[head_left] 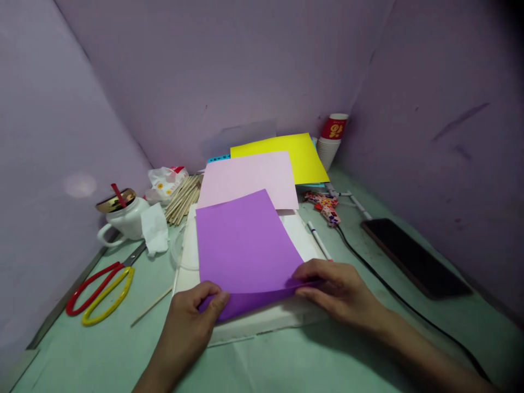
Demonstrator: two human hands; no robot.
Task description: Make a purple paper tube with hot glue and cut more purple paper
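Note:
A sheet of purple paper [245, 245] lies over a white board [229, 332], its near edge bent upward in a narrow strip. My left hand [192, 316] pinches the near left corner between thumb and fingers. At the near right corner, my right hand [338, 289] grips the same sheet, thumb below and fingers on top. Beyond the purple sheet, and partly under it, is a pale pink sheet [249, 177]. Behind that rests a yellow sheet [282, 158]. A white pen [319, 240] lies just beyond my right hand.
Red-and-yellow-handled scissors [108, 284] and a thin wooden stick [151, 307] lie at left. Behind them stand a white mug [129, 218], a tissue [155, 232] and a bundle of sticks [183, 201]. At right are a phone [413, 256], a black cable [393, 297] and stacked paper cups [332, 139].

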